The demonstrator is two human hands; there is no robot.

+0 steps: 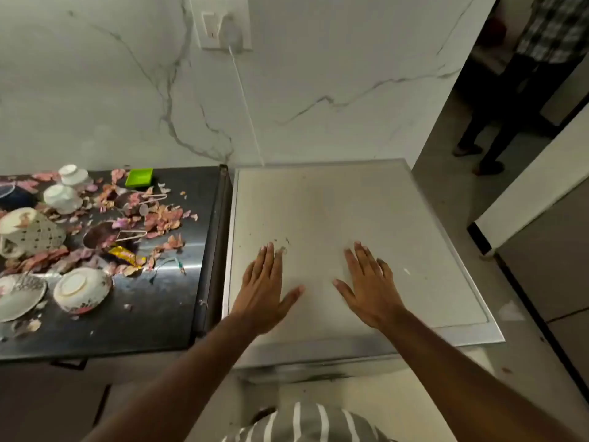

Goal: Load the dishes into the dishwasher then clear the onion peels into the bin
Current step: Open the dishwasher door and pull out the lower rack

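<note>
My left hand (265,287) and my right hand (369,283) are stretched out flat, fingers straight, over the white top of the dishwasher (414,218); neither holds anything. To the left, the dark counter (178,298) carries the dirty dishes: an upturned bowl (82,290), a plate (19,298), a spotted mug (30,231) on its side, two small white cups (63,197) and strainers (105,234). Pink and brown onion peels (159,218) lie scattered among them.
A green dish (139,177) stands at the back of the counter and a yellow wrapper (127,255) lies among the peels. A white cord (247,110) runs from a wall socket down behind the dishwasher. Another person stands in the doorway (510,90) at the right.
</note>
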